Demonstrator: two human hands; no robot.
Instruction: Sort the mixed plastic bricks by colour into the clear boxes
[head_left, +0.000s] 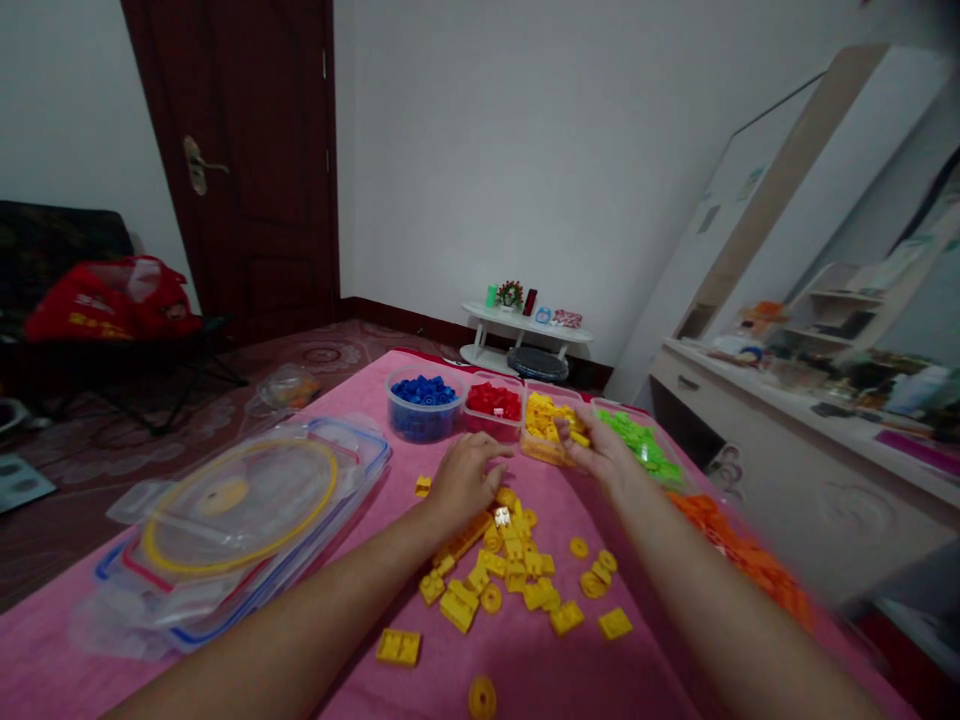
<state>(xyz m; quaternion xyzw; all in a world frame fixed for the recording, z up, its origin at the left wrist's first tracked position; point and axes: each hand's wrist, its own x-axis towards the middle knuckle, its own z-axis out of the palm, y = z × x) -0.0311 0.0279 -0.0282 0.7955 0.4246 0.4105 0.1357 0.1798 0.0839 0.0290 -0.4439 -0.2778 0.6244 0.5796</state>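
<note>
1. Far left on the pink-clothed counter [585,670], the clear lids [285,500] lie stacked, one w/ a yellow ring; prob. they are put aside so that the tubs stay open to the hands.
2. Next, the round blue-brick tub [424,425] begins the row at the far side, prob. b/c each colour has its own container.
3. The left hand [466,475] is bent over the upper-left part of the heap, fingers curled down; I cannot tell if its grip has any brick.
4. Behind it is the red-brick tub [491,395], just beside the blue one.
5. The loose yellow bricks [516,575] lie mid-counter, b/w both forearms, prob. for easy reach. They look glossy: rect. studded blocks, also round pieces w/ a centre hole, some apart from the heap.
6. The yellow-brick tub [547,450] is filled to approx. its rim w/ the same colour.
7. The right hand [600,450] is at this tub's right side, thumb and fingers somewhat apart; whether its grip has a brick, I cannot tell.
8. Far right are the green bricks [637,445], then the orange bricks [742,550], blurred, prob. kept out of the way.
</note>
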